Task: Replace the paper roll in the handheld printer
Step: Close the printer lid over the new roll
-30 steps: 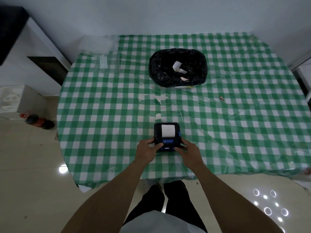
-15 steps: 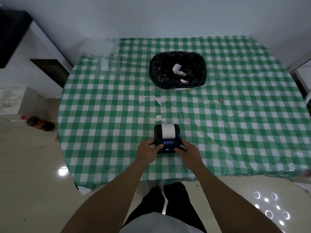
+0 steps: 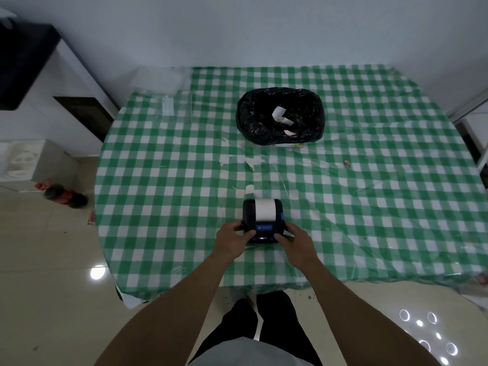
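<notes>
Handheld printer (image 3: 263,220) lies on green-checked tablecloth (image 3: 369,207), lower centre of frame, near table's front edge. White paper roll (image 3: 264,210) visible in its upper half. Left hand (image 3: 232,240) grips printer's left side, thumb on front panel. Right hand (image 3: 297,243) grips right side, thumb near lower buttons. Black-lined bin (image 3: 280,116) with paper scraps sits upper centre, well apart. Torn paper bits (image 3: 249,162) lie between bin and printer.

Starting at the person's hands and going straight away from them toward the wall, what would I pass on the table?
Hands on the printer → white paper roll showing in its top → torn paper scraps on the checked tablecloth → black-lined bin with paper bits inside.
</notes>
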